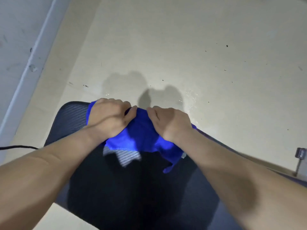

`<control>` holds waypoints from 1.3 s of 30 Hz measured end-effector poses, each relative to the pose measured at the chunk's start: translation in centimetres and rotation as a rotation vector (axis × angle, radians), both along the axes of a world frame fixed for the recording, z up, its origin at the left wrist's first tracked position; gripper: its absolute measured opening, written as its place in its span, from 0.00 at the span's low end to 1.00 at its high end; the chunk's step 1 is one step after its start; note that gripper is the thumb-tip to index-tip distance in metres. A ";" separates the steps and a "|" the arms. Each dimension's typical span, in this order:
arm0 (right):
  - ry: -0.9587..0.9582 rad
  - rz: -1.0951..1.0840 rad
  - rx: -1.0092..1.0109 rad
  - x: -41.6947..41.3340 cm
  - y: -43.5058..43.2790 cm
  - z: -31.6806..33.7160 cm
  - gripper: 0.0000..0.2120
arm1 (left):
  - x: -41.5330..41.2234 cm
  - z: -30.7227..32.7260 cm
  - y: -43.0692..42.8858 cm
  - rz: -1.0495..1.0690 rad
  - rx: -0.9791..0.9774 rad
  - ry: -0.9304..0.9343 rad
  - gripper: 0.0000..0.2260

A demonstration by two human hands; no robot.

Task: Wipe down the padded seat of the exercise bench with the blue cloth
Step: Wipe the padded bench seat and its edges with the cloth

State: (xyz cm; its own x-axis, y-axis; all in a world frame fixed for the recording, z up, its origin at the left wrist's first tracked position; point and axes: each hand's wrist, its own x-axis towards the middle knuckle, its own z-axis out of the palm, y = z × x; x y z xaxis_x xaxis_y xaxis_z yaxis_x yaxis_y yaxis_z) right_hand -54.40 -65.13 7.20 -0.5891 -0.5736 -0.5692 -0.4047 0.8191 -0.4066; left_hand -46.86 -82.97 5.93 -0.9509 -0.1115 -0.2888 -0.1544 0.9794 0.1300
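Evidently mid-wipe: both the left hand (108,117) and right hand (169,123) clench the bunched bright-blue microfibre cloth (141,135) at frame centre, atop the dark mesh-textured padded seat (73,117); next, probably spread it flat and sweep toward the lower frame.

A pale cream floor (182,39) filled most of the view, glossy in places and dotted with small dark specks, thickest toward the upper right. Two soft grey shadows (149,90) lay across it near the centre, and a wet-looking sheen (191,100) glinted just to their right. Along the left ran a white baseboard (31,67), slanting up from the lower left, with a scuffed light wall (15,30) beyond it. A thin black cable (18,146) trailed in from the left edge. At the far right edge stood a small metal fitting (300,156) on a thin stem.
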 end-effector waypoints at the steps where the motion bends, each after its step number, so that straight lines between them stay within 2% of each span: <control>1: -0.014 0.020 0.012 -0.3 -0.7 0.1 0.25 | -0.1 0.0 -0.1 0.015 -0.020 -0.002 0.25; 3: -0.021 0.021 0.002 -0.4 -0.2 -0.6 0.29 | -0.4 0.1 1.2 0.073 -0.023 -0.035 0.23; 6: 0.008 -0.013 -0.026 -0.5 2.0 -0.6 0.28 | -1.5 0.5 3.7 0.147 -0.024 -0.108 0.23; 9: -0.008 -0.098 -0.019 -0.3 5.5 -0.9 0.29 | -2.4 0.6 7.2 0.153 0.009 -0.063 0.23; 12: 0.002 -0.188 -0.020 -0.2 11.4 -1.0 0.30 | -4.2 0.3 12.6 0.081 0.017 -0.051 0.24; 15: -0.002 -0.208 0.018 0.5 18.1 -0.4 0.25 | -5.2 0.3 19.1 -0.166 -0.082 -0.039 0.23; 17: 0.034 -0.161 0.065 1.0 21.8 -0.1 0.27 | -5.2 0.5 23.5 -0.297 -0.092 -0.030 0.22; 19: 0.063 -0.157 0.106 1.3 25.3 0.0 0.30 | -5.1 0.5 27.6 -0.326 -0.038 -0.080 0.22; 23: 0.099 -0.186 0.259 1.1 35.2 0.7 0.35 | -4.5 1.0 35.5 -0.420 0.005 -0.140 0.12; 24: 0.104 -0.227 0.291 1.1 37.7 1.1 0.36 | -4.2 1.0 36.9 -0.425 0.031 -0.127 0.13; 26: 0.134 -0.267 0.337 1.0 40.7 1.6 0.32 | -3.8 0.2 38.4 -0.400 0.107 -0.097 0.22; 27: 0.154 -0.273 0.350 1.2 41.7 1.8 0.30 | -3.8 0.3 39.0 -0.390 0.141 -0.077 0.23; 31: 0.155 -0.255 0.383 1.3 38.9 1.5 0.28 | -3.9 0.6 37.2 -0.477 0.067 -0.063 0.20; 36: 0.164 -0.199 0.214 2.4 29.7 1.2 0.16 | -4.1 1.1 29.8 -0.373 0.073 -0.029 0.20; 39: 0.146 -0.216 0.110 2.6 23.1 0.9 0.19 | -4.3 0.9 23.5 -0.376 -0.031 -0.008 0.19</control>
State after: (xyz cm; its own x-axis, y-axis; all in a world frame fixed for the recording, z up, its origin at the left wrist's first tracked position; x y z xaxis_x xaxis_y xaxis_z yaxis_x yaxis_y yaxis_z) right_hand -51.75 -42.08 8.06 -0.7715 -0.3652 -0.5209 -0.2636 0.9287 -0.2607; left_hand -51.11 -59.43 6.80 -0.9247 0.2363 -0.2984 0.2162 0.9713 0.0994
